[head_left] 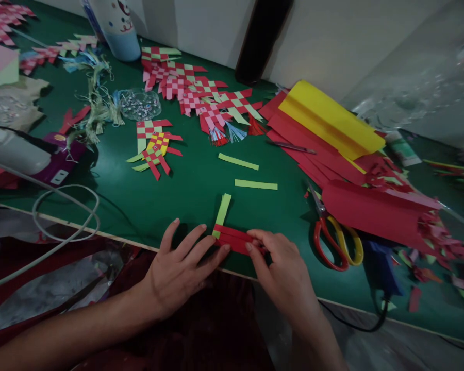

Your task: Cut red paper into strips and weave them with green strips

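Note:
Red paper strips (235, 239) lie side by side at the front edge of the table, with a light green paper strip (223, 208) woven across their left end and sticking up away from me. My left hand (185, 255) is spread with its fingers apart, the thumb touching the lower left of the red strips. At their right end, the thumb and forefinger of my right hand (280, 257) pinch the red strips. Two loose light green strips, one farther off (238, 161) and one nearer (255, 184), lie beyond the weave.
Scissors (330, 237) with red and yellow handles lie to the right, beside red paper sheets (375, 211) and yellow paper (328, 118). Woven paper fish (193, 93) are spread along the back. At left are a small tray of beads (141, 104), tassels (96, 103) and a white cable (67, 239).

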Action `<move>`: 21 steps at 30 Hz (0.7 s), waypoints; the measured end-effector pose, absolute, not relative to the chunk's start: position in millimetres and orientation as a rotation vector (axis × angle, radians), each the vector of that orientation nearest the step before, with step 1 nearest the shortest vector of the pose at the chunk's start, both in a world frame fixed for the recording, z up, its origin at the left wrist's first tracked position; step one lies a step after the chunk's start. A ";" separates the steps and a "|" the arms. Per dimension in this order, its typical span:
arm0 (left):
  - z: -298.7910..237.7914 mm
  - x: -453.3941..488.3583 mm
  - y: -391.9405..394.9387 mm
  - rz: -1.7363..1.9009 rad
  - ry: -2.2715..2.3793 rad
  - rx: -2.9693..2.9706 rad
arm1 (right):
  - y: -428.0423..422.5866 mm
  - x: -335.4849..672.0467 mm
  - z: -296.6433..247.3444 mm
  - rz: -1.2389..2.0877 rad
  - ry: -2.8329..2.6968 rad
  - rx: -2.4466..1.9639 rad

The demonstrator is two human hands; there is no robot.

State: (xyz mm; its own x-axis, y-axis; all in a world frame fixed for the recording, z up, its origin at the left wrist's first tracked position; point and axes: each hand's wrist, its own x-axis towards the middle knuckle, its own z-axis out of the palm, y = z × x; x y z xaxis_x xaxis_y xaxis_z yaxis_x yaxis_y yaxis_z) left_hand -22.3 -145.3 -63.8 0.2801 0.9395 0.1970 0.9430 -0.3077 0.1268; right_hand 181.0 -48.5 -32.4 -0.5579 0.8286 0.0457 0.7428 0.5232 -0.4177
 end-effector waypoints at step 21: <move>-56.1 -22.0 -140.1 -0.373 -1.804 -2.506 | -49.8 154.6 -27.0 0.298 -2.643 -1.150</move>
